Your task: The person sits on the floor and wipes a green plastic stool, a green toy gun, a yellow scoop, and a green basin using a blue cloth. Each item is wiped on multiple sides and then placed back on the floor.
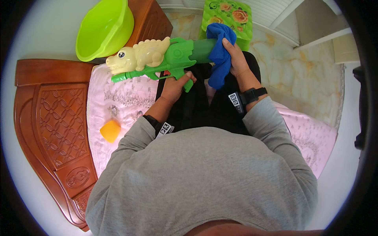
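Observation:
A green toy water gun (177, 57) with a cream dinosaur-shaped figure (141, 56) on top lies sideways above my lap, its muzzle pointing left. My left hand (174, 88) is wrapped around its pistol grip, near the red trigger. At the other end, my right hand (236, 57) holds a blue cloth (220, 59) against the dark green rear cylinder (202, 50). The cloth is draped around the cylinder, hiding its end, and one part hangs down over my black trousers.
A lime-green plastic basin (104, 32) stands on a brown wooden cabinet (150, 22). Beyond the gun is a green flower-printed stool (227, 17). An orange-yellow object (110, 131) lies on the pink bedspread (124, 91), beside the carved wooden headboard (63, 124).

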A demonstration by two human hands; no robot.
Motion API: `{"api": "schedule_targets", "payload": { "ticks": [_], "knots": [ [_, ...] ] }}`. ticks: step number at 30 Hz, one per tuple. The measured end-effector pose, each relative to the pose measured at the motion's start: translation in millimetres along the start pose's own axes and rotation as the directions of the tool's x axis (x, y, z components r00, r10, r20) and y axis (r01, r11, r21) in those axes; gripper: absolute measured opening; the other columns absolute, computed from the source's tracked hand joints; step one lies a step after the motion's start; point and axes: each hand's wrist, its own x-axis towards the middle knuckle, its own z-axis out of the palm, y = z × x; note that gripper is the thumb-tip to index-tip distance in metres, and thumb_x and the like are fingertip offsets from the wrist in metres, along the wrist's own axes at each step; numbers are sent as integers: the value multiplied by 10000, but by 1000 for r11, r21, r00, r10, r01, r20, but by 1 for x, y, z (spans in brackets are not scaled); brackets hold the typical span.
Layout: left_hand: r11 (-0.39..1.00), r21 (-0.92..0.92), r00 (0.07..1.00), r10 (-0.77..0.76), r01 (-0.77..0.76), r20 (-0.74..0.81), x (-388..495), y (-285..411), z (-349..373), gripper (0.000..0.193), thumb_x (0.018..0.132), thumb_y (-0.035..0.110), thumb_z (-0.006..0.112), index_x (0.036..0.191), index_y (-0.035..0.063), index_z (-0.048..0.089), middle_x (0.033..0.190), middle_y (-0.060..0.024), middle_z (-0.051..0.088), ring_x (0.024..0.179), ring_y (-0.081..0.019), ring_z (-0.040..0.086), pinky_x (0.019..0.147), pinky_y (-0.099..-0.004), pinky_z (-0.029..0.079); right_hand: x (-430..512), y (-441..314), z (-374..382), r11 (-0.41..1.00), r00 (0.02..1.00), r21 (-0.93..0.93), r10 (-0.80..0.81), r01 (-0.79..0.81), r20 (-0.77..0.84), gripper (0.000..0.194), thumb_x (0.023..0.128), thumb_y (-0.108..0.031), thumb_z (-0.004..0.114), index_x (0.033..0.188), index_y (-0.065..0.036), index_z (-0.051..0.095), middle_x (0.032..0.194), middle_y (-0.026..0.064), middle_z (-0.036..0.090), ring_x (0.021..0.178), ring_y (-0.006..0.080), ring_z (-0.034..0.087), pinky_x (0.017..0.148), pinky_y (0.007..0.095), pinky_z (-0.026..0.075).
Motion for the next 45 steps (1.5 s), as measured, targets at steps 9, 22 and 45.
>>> {"api": "schedule_targets", "payload": {
  "ticks": [9, 22, 45],
  "knots": [
    [972, -237, 997, -19, -1, -81, -5, 5, -6, 108, 873, 113, 614, 844, 28, 554, 727, -73, 578, 675, -209, 565, 652, -347, 469, -12, -7, 5, 990, 959, -119, 107, -78, 261, 714, 844, -354, 737, 1394, -39, 407, 1244, 68, 536, 1125, 190, 524, 968, 343, 435],
    [887, -396, 953, -292, 238, -81, 9, 15, -13, 105, 845, 131, 625, 851, 36, 579, 698, -79, 604, 592, -213, 589, 549, -329, 470, -19, 13, -2, -64, 745, -784, -273, 617, 609, 714, 740, -325, 783, 1298, 4, 481, 1300, 233, 466, 1202, 406, 468, 1030, 433, 391],
    [790, -594, 965, 7, 154, 260, 4, -9, -34, 123, 866, 147, 590, 865, 36, 537, 674, -69, 546, 580, -198, 514, 562, -313, 408, -15, 3, -21, 897, 878, 3, 431, -442, 207, 623, 922, -511, 573, 1364, -79, 488, 1213, 160, 614, 1031, 261, 625, 900, 394, 519]
  ]
}}
